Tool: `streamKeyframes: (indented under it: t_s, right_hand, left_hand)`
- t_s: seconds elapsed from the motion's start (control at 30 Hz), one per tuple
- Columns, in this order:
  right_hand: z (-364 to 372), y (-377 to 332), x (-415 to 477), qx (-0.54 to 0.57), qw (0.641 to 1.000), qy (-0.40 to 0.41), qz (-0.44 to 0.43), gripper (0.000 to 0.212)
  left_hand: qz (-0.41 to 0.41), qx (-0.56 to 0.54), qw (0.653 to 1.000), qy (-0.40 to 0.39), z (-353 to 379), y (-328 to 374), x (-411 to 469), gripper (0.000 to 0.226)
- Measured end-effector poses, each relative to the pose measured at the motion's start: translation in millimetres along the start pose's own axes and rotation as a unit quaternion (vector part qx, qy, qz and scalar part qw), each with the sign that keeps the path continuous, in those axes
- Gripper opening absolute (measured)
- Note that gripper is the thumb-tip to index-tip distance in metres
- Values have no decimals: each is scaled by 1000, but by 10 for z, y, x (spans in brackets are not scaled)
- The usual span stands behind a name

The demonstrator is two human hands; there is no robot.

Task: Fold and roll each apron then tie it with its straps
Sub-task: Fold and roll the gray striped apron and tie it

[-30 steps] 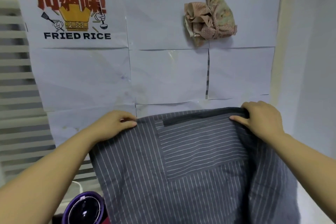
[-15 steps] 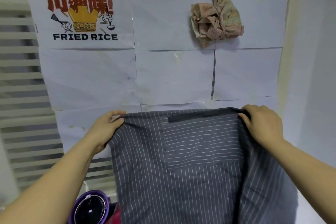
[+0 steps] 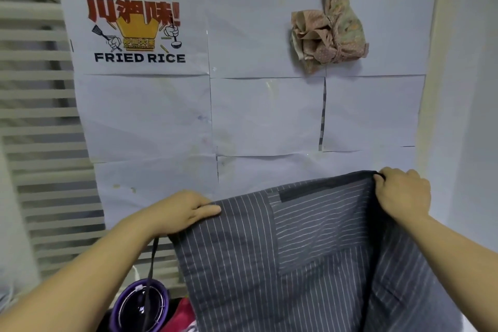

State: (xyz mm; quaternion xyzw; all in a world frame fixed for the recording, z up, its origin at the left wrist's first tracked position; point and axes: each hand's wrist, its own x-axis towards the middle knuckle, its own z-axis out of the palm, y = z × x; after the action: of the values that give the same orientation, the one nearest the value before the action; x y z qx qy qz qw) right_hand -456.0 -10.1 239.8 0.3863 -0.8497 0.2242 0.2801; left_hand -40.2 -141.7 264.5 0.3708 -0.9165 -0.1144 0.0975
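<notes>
A grey apron with thin white stripes and a patch pocket hangs spread in front of me. My left hand pinches its upper left corner. My right hand grips the upper right corner, which sits higher than the left one. A dark strap dangles from under my left hand. A rolled, tied floral apron hangs on the wall at the upper right.
White paper sheets and a FRIED RICE poster cover the wall ahead, with slatted blinds to the left. A purple-rimmed round object and red fabric lie below at the left.
My left hand has dropped lower and moved right with its corner, tilting the apron's top edge. A strap now hangs visibly beneath that hand. The view has shifted left.
</notes>
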Motion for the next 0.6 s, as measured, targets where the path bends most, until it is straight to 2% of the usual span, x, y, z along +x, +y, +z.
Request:
streamKeyframes:
  t_s: [0.07,0.13,0.23,0.3,0.33,0.37,0.43,0.47,0.53,0.6]
  right_hand:
    - [-28,-35,-10,37,999,7,-3,31]
    - [-89,-113,-19,127,991,5,-32,28]
    - [-299,-292,-61,257,957,-50,-128,18]
    - [-479,-445,-123,277,937,-87,-195,14]
    - [-562,-527,-162,274,932,-97,-215,14]
    - [-642,-617,-198,270,929,-98,-233,15]
    - [-765,-800,-281,261,924,-95,-263,17]
    - [-809,-886,-319,255,921,-97,-278,18]
    - [-866,-1015,-394,245,914,-105,-306,17]
    - [-910,-1065,-440,245,909,-107,-320,14]
  left_hand:
    - [-10,12,1000,15,18,-3,24,53]
    - [-49,17,998,31,23,-147,65,43]
    - [-166,75,982,42,72,-457,121,40]
    - [-235,123,961,80,176,-454,116,40]
    - [-235,111,958,120,279,-349,107,46]
    - [-198,68,962,175,399,-169,88,51]
    - [-80,-54,963,250,675,301,25,57]
    - [-36,-81,965,246,816,499,6,62]
    - [-8,-101,970,223,1077,674,32,64]
    - [-11,-125,957,261,1216,626,98,51]
